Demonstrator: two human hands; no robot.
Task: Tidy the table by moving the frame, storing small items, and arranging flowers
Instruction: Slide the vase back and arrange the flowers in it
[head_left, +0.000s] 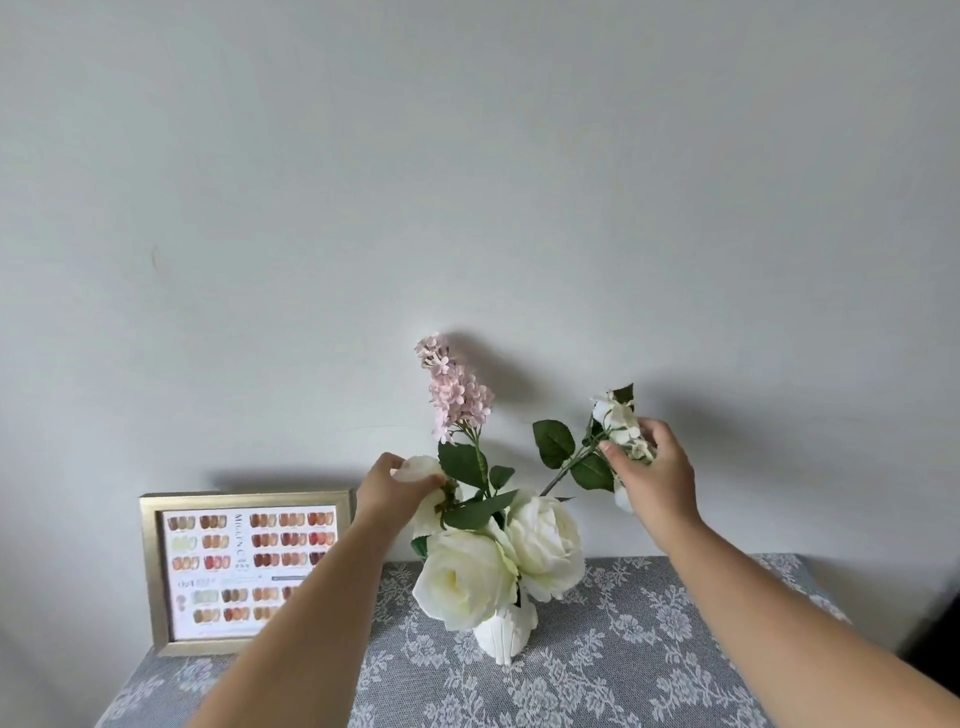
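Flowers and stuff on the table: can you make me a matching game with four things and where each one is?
1 pink flower spike
2 gold frame
3 white vase
4 small white blossom sprig

A in the right hand
B under the big white roses
C tallest, at the top of the bouquet
D standing left of the bouquet

Pairs: 1-C, 2-D, 3-B, 4-A

hands 2 (387, 486) | white vase 1 (503, 633) | gold frame 1 (156, 571) | pink flower spray 1 (448, 388) | large white roses 2 (462, 577)
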